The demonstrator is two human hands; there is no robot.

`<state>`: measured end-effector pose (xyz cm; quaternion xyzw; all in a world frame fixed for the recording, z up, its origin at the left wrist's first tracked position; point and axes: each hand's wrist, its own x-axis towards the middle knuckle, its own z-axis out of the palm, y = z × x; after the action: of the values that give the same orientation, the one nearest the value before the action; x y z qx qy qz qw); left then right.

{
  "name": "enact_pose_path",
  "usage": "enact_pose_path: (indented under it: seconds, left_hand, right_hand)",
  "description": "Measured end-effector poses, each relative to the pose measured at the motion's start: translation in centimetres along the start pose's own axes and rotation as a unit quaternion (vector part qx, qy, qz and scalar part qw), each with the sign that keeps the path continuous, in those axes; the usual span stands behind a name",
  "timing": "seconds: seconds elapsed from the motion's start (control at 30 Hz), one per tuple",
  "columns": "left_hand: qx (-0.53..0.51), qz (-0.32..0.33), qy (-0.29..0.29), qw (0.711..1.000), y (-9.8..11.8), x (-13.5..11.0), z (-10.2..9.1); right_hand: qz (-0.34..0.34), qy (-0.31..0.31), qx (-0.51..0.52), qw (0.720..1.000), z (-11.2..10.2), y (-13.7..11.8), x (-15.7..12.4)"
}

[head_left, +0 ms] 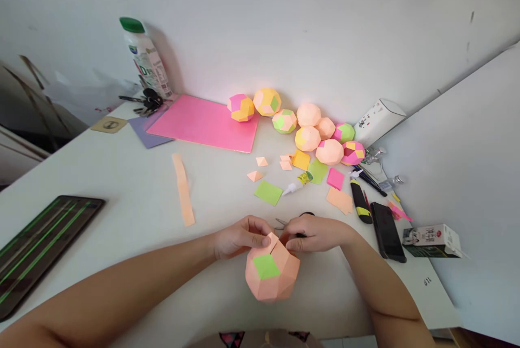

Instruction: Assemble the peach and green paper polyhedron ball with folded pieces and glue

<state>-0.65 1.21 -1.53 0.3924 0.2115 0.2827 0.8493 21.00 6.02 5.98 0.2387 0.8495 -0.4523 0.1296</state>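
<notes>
Head view: Over a white bench [219, 191], a person works on a peach paper ball [273, 285] held low, close to the body, between two bare hands. The left hand [244, 237] pinches a raised flap at the ball's top between thumb and bent finger; the right hand [314, 232] curls its fingers in at the ball's far right edge, though whether they grip paper or the scissors [280, 223] showing behind them cannot be told.

A dark gap runs beside the flap, near a green patch [266, 266]. Too hard a pull there could tear the seam or crease the panels, while a firm squeeze could dent the ball, which looks thin-walled. The scissors' blade, so near the fingers, could nick skin or paper should the right hand shift carelessly.

Beyond, a glue bottle [299, 182] lies on its side, nozzle by a green sheet [268, 192]; a leak could stick to it. Small peach pieces [255, 176] lie loose, and a brushing sleeve or draught could scatter them.
</notes>
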Motion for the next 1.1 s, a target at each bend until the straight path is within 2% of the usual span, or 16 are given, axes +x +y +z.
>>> enact_pose_path:
  seconds: [0.07, 0.13, 0.3, 0.33, 0.4, 0.47, 0.5, 0.57, 0.67, 0.73, 0.93, 1.1]
  left_hand:
    - [0.038, 0.012, -0.004, 0.999, 0.3, -0.1, 0.2]
    - [0.082, 0.030, -0.005, 0.996, 0.7, -0.4, 0.5]
    - [0.212, 0.088, 0.012, 0.973, 1.9, -1.2, 2.4]
    - [0.252, 0.105, 0.022, 0.962, 2.0, -1.4, 3.0]
    - [0.398, 0.160, 0.044, 0.902, 2.2, -1.6, 4.2]
    - [0.483, 0.187, 0.070, 0.852, 2.1, -1.8, 5.5]
    - [0.508, 0.196, 0.083, 0.835, 2.1, -1.9, 6.0]
    - [0.527, 0.199, 0.115, 0.818, 2.1, -1.9, 6.8]
    - [0.496, 0.204, 0.162, 0.828, 1.8, -1.8, 7.1]
    - [0.464, 0.222, 0.181, 0.839, 1.5, -1.7, 6.9]
    - [0.426, 0.253, 0.176, 0.851, 0.1, -1.8, 6.0]
    - [0.404, 0.248, 0.208, 0.856, 0.2, -2.3, 6.1]
  right_hand:
    - [0.010, 0.003, 0.063, 0.998, 0.5, 0.9, 0.0]
    - [-0.003, 0.033, 0.107, 0.994, 1.0, 1.5, -0.4]
    - [-0.054, 0.078, 0.150, 0.984, 2.3, 1.9, -1.4]
    - [-0.057, 0.080, 0.164, 0.982, 2.6, 1.8, -1.4]
    - [-0.063, 0.081, 0.195, 0.975, 3.0, 1.6, -1.3]
    - [-0.079, 0.081, 0.227, 0.967, 3.4, 1.3, -1.1]
    - [-0.087, 0.078, 0.243, 0.963, 3.4, 1.2, -1.0]
    - [-0.091, 0.070, 0.274, 0.955, 3.5, 1.2, -1.1]
    - [-0.082, 0.080, 0.299, 0.947, 3.3, 1.5, -1.4]
    - [-0.081, 0.110, 0.292, 0.947, 3.2, 1.8, -1.6]
    - [-0.096, 0.241, 0.205, 0.944, 3.3, 1.3, -1.6]
    - [-0.143, 0.302, 0.187, 0.924, 3.5, 0.7, -1.1]
